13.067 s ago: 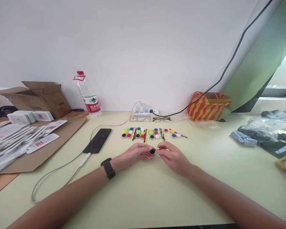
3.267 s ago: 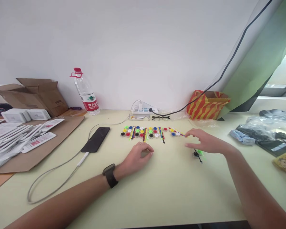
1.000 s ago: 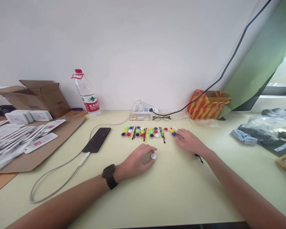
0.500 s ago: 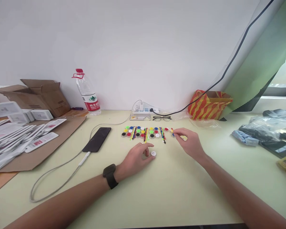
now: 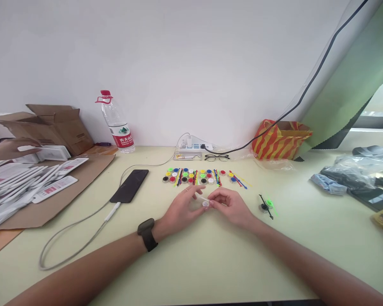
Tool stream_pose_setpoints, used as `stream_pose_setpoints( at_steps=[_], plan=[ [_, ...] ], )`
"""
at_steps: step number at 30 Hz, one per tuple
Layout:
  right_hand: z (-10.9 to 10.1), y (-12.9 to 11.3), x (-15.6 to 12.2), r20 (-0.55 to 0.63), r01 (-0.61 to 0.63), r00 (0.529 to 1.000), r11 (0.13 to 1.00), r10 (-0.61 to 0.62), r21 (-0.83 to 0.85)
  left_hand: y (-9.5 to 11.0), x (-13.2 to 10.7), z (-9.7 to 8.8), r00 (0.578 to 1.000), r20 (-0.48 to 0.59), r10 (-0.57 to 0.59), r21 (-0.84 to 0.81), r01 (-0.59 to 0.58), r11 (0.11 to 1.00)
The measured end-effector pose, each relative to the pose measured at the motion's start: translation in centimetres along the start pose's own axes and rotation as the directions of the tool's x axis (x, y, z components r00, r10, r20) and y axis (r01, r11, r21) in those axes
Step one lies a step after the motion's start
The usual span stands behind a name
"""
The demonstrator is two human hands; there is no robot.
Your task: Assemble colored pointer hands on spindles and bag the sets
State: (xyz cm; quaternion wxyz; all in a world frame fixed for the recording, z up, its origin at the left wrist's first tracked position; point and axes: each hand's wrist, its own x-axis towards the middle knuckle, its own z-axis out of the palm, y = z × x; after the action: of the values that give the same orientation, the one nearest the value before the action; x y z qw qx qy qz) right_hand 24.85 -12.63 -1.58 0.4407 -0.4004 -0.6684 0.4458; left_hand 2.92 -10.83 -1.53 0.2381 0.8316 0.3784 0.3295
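Note:
A small white round disc (image 5: 205, 204) sits on the table in front of me. Beside it is my left hand (image 5: 183, 210), thumb at the disc's edge and fingers spread apart above. My right hand (image 5: 228, 206) pinches a thin white arrow-shaped strip (image 5: 203, 198) over the disc, its tip pointing toward my left fingers. Behind both hands stand rows of round pieces (image 5: 191, 175) with coloured tops and clear bases, with bundles of coloured arrow strips (image 5: 217, 177) between them. To the right, a black arrow (image 5: 266, 207) and a green round piece (image 5: 270, 203) lie close together.
At the left, another person's hand (image 5: 15, 148) is over white-framed cards (image 5: 12, 187) by a cardboard box (image 5: 55, 127). A phone (image 5: 129, 186) with its cable, a water bottle (image 5: 121, 131), glasses (image 5: 217, 157) and a striped bag (image 5: 277, 140) stand around the table.
My right hand has come from the coloured pieces at the right to the white disc, bringing the white strip. Another person's hand has appeared at the left. My left hand has barely moved.

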Motion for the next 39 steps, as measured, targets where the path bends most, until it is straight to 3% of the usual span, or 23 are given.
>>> stream_pose_setpoints(
  at_steps=[7,14,23,30,39],
  plan=[
    [0.3,0.8,0.5,-0.012,-0.055,0.998,0.998,0.056,0.028,0.6,0.3,0.2,0.995,0.1,-0.031,-0.027,0.034,0.999],
    [0.2,0.9,0.6,0.002,-0.123,0.992,0.991,0.123,0.054,0.4,0.3,0.6,0.996,0.084,-0.039,-0.097,0.047,0.994],
    [-0.5,1.0,1.1,0.068,-0.276,0.961,0.952,0.269,0.131,0.6,0.1,0.4,0.997,0.075,-0.016,0.014,0.015,1.0],
    [-0.5,0.8,0.9,0.044,-0.237,0.971,0.957,0.233,0.17,0.7,0.1,0.4,0.997,0.071,-0.025,0.038,0.022,0.999],
    [-0.2,0.9,0.5,0.012,-0.175,0.985,0.985,0.174,0.016,1.2,-0.2,0.1,0.995,0.095,0.035,0.107,-0.045,0.993]
  ],
)
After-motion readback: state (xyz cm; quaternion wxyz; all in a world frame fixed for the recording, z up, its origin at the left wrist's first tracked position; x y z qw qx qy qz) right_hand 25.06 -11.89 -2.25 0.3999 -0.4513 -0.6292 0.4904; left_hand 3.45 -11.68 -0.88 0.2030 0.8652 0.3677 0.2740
